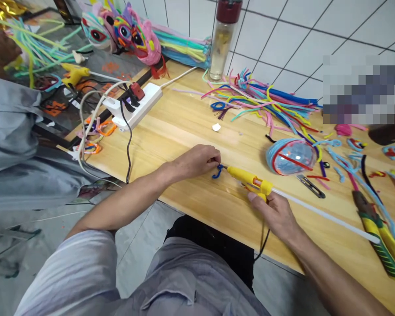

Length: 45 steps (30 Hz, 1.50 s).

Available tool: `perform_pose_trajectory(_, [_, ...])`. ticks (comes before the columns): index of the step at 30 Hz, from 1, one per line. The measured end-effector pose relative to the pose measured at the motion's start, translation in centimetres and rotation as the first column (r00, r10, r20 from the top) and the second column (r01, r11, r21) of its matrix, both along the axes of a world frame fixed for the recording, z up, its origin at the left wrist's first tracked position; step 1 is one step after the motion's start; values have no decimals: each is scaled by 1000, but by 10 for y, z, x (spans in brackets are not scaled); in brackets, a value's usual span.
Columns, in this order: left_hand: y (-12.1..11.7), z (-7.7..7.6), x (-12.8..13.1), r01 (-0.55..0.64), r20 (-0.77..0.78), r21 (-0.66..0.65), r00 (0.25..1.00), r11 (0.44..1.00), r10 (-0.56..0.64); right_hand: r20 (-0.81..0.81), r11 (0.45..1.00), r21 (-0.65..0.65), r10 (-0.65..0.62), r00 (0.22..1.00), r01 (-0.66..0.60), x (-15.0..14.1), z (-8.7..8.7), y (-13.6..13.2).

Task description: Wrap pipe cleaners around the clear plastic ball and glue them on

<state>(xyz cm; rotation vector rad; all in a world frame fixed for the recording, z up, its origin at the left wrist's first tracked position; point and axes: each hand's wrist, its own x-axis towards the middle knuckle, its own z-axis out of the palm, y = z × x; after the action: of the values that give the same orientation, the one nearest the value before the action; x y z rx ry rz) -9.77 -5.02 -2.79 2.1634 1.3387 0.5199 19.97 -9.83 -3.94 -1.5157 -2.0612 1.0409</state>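
Note:
My right hand [278,217] is wrapped round the handle of a yellow hot glue gun [250,179], with a long white glue stick [322,213] running out of its back. The nozzle points left and meets, or nearly meets, a small curled blue pipe cleaner [218,172]. My left hand [199,161] pinches the upper end of that blue piece just above the table. To the right lies a clear ball [292,156] partly wrapped in light blue pipe cleaners with red strips. A utility knife [311,186] rests below it.
Yellow-green pliers [378,237] lie at the right edge. Loose pipe cleaners [266,103] and a bottle [222,41] stand along the tiled wall. A white power strip [138,107] with cords sits left, near finished colourful heads [125,35]. Another person's sleeve [11,118] is at far left.

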Motion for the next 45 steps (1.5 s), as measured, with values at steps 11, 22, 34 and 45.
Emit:
perform_pose_trajectory(11, [1,-1,1,20,-6,-4,1000,1000,-20,51,998,-23,-50,997,51,-9,11,-1])
perform_pose_trajectory(22, [-3,4,0,-18,-10,-59,1000,998,18,30,1000,-18,-1,1000,2,-9,9,-2])
perform_pose_trajectory(34, [-4,3,3,-50,-7,-51,999,997,50,54,997,47,53,997,-55,-5,3,-5])
perform_pose_trajectory(45, [-3,1,6,-50,-31,3,998,999,50,72,991,106,78,994,-86,-7,6,-7])
